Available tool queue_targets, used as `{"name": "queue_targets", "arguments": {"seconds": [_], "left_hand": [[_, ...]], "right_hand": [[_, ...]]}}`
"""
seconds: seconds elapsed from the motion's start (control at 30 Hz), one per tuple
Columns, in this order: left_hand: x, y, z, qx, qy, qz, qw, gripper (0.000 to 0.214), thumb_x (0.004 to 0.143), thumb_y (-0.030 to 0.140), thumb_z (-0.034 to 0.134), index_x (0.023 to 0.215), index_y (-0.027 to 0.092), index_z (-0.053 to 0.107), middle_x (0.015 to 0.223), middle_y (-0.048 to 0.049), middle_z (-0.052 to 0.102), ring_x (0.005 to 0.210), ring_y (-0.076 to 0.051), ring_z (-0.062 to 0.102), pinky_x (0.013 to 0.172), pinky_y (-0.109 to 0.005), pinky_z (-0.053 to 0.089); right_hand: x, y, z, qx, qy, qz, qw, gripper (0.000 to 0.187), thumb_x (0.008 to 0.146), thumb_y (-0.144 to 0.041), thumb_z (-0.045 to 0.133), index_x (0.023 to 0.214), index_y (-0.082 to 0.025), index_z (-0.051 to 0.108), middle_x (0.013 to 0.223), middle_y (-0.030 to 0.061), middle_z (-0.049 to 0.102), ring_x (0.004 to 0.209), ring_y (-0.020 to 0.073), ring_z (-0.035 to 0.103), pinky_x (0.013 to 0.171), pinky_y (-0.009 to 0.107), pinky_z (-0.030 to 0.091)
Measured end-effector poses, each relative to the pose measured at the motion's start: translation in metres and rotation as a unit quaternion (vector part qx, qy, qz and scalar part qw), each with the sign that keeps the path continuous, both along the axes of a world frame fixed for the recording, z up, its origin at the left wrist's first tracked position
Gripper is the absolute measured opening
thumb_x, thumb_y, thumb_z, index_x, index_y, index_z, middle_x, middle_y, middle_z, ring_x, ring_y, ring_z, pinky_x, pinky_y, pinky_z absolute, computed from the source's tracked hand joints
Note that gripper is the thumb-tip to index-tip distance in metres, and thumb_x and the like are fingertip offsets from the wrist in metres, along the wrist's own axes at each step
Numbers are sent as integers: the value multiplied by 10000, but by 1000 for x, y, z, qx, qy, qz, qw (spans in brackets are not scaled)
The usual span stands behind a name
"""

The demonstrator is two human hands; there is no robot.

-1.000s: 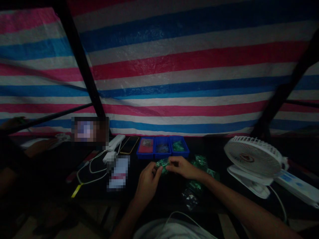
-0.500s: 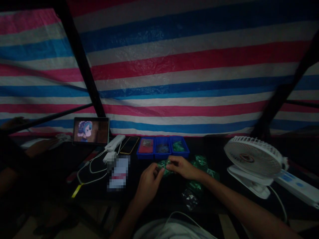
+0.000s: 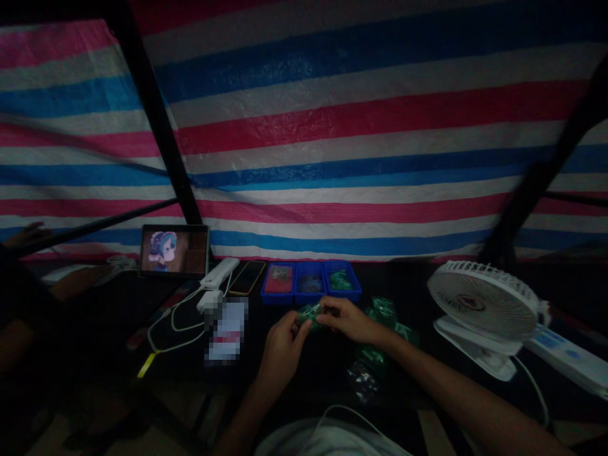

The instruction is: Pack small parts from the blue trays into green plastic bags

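- Light is low, so fine detail on the small parts is hard to read.
- Your left hand (image 3: 281,345) reaches forward over the dark counter (image 3: 118,310), its fingertips pinched on the left end of a small green packet (image 3: 310,313).
- Your right hand (image 3: 349,320) comes in from the right, with thumb and fingers closed on the other end of that packet.
- The packet is held between both hands just above the counter, right in front of a blue tray (image 3: 311,292).
- The tray has three compartments: reddish contents in the left one, dark contents in the middle, green pieces in the right.
- More green packets lie in a loose pile (image 3: 386,315) just beyond your right wrist, and a clear bag (image 3: 361,380) lies under your right forearm, nearer to you.
- To your right a white fan (image 3: 482,301) stands tilted back, with a white power strip (image 3: 567,358) beside it.
- To your left are a phone (image 3: 247,277), white cables (image 3: 178,323) and a lit tablet (image 3: 174,250) propped upright.
- A striped tarp (image 3: 332,126) hangs behind the counter.
- At the far left, another person's arm (image 3: 71,282) rests on the counter, well apart from your hands.
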State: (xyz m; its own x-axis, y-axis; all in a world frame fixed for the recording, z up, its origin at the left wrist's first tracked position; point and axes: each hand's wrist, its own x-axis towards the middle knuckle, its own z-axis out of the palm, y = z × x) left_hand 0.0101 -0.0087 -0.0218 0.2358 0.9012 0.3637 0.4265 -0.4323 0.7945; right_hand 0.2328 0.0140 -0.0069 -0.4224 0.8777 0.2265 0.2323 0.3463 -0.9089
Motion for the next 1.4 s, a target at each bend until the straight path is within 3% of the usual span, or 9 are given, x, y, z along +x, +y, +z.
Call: {"name": "queue_targets", "arguments": {"seconds": [0.13, 0.33, 0.47, 0.63, 0.8, 1.07, 1.23, 1.4], "left_hand": [[1, -1, 3, -12, -19, -5, 1000, 353, 1009, 468, 568, 789, 197, 625, 680, 32, 591, 623, -135, 553, 615, -233, 396], [-2, -3, 6, -42, -19, 4, 999, 427, 1034, 524, 513, 817, 196, 681, 561, 51, 531, 533, -133, 543, 559, -236, 372], [-1, -3, 8, -32, -49, -14, 998, 366, 1033, 481, 527, 1060, 196, 754, 724, -10, 707, 656, -169, 665, 644, -254, 482], [0, -4, 13, -12, -79, -11, 997, 357, 1021, 447, 558, 1199, 205, 750, 1003, -91, 809, 872, -224, 750, 774, -311, 570], [-1, -5, 13, -4, -75, -13, 997, 399, 1056, 465, 484, 1181, 206, 761, 1125, -97, 794, 966, -231, 739, 842, -322, 571], [1, -2, 9, -14, -59, -12, 998, 259, 991, 365, 590, 1152, 214, 727, 988, -60, 775, 844, -199, 716, 725, -279, 534], [0, -1, 5, -25, -82, -6, 996, 359, 980, 372, 607, 1301, 212, 624, 960, -48, 760, 808, -186, 716, 701, -271, 526], [-1, 1, 3, -33, -80, -2, 996, 455, 968, 384, 619, 1386, 208, 578, 968, -45, 755, 802, -186, 712, 709, -279, 530]], "right_hand": [[2, 2, 2, 98, -6, -40, 994, 382, 916, -557, 746, 847, -184, 699, 848, 1, 542, 817, 171, 527, 761, 294, 421], [3, 1, 2, -18, 26, -44, 999, 433, 906, -602, 728, 954, -172, 730, 674, -37, 552, 587, 118, 457, 554, 246, 347], [0, -2, 5, -55, 50, -13, 997, 448, 914, -596, 716, 1041, -167, 737, 755, 15, 685, 622, 134, 565, 546, 234, 427], [-1, -2, 9, -32, 69, -8, 997, 459, 935, -591, 692, 1109, -170, 741, 931, 67, 742, 704, 152, 617, 565, 241, 477], [0, 0, 6, -20, 52, -32, 998, 448, 954, -607, 654, 1062, -182, 740, 883, 16, 675, 563, 93, 518, 539, 236, 448], [2, 5, -3, -25, 50, -27, 998, 404, 866, -549, 792, 1015, -189, 685, 829, -12, 630, 622, 104, 521, 552, 218, 469], [1, 5, -4, -34, 66, -20, 997, 420, 848, -541, 816, 1000, -196, 633, 789, -43, 570, 596, 91, 481, 521, 202, 452], [0, 3, 0, -56, 89, -19, 994, 513, 825, -523, 840, 1168, -228, 598, 840, -50, 557, 641, 101, 508, 538, 203, 474]]}}
